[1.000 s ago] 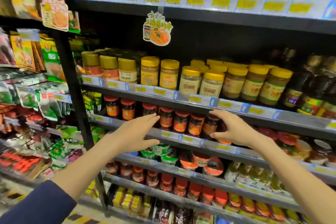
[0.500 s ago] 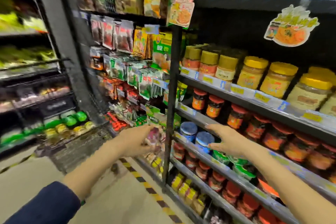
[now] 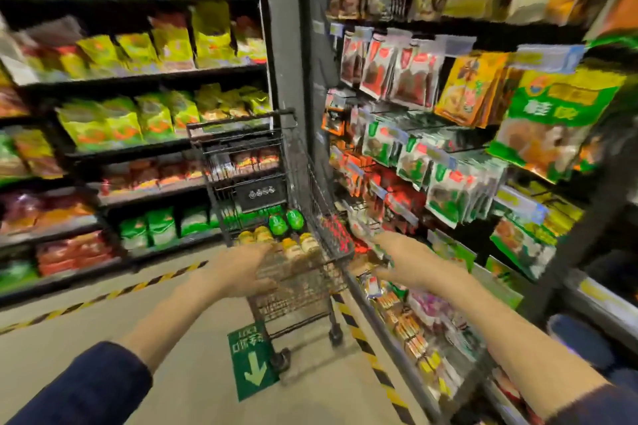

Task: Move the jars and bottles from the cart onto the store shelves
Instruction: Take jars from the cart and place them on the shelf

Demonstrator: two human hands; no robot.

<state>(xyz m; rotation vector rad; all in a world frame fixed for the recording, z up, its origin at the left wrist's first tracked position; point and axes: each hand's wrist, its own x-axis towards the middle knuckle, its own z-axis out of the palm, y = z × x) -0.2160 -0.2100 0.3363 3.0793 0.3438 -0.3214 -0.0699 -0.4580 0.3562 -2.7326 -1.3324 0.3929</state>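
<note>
Cart (image 3: 303, 290) in aisle, between both hands. Inside cart: two green-top bottles (image 3: 286, 221) at back, about four yellow-lid jars (image 3: 276, 240) in front, blurry. Left hand (image 3: 241, 271) at cart's near edge, fingers spread, holding nothing. Right hand (image 3: 404, 262) beside cart, near shelves (image 3: 397, 335), fingers spread, empty.

Yellow-lidded jars (image 3: 276, 241) and green-capped bottles (image 3: 286, 221) sit in the wire cart (image 3: 293, 290).

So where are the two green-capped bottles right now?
In the head view, the two green-capped bottles sit side by side in the black wire shopping cart near frame centre, just beyond the yellow-lidded jars and ahead of the left hand.
</note>
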